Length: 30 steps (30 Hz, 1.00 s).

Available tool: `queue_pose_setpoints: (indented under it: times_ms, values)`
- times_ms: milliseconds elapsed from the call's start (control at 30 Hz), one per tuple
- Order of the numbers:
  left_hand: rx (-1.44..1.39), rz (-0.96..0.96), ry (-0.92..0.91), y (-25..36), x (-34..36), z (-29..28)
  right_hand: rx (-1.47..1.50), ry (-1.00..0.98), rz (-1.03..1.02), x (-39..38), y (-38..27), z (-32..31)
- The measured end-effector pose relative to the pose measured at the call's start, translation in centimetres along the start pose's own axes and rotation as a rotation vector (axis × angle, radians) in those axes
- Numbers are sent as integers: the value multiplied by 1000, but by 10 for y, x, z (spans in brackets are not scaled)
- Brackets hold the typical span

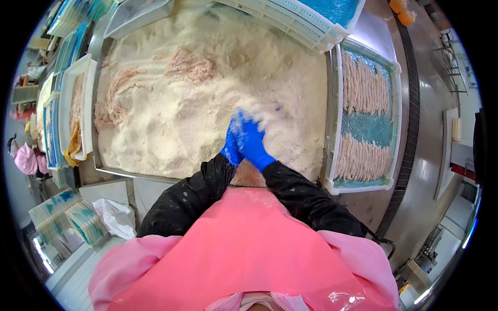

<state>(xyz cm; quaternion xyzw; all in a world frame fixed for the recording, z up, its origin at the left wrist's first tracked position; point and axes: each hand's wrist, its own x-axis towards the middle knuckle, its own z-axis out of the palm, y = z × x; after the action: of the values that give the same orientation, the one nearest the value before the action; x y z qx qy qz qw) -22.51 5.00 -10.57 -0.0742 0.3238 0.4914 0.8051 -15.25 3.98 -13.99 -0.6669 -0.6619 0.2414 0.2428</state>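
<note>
Both my hands wear blue gloves and are pressed together over a wide metal tray (212,179) filled with pale, floury crumbs (192,114). My left hand (231,145) and my right hand (252,141) meet palm to palm, fingers closed and dusted with crumbs. Whatever lies between them is hidden, and the fingertips are smeared by motion. Just beyond the fingers is a blurred, crumb-covered patch. Raw pinkish meat strips lie loose on the crumbs, one heap (191,66) toward the back and another (115,98) along the left side.
At right, a white-rimmed basket (333,150) with a blue liner holds two rows of coated strips (364,85). Stacked white baskets (306,28) stand at the back right. A white tub (89,103) with a yellow cloth (74,145) is at left; another person (28,158) is farther left.
</note>
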Motion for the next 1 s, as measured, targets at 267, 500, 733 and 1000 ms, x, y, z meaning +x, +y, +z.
queue_pose_setpoints:
  times_ms: [267,500,733,1000]
  values:
    - [77,-308,-438,3,19,-2,-183,-135,433,-5,-5,5]
    - [-135,-328,-152,-7,-17,41,226,97,281,-9,43,-54]
    - [565,-367,-101,-13,-15,43,1271,-262,435,-18,74,-219]
    - [809,-164,280,-19,13,27,107,510,215,3,338,-441]
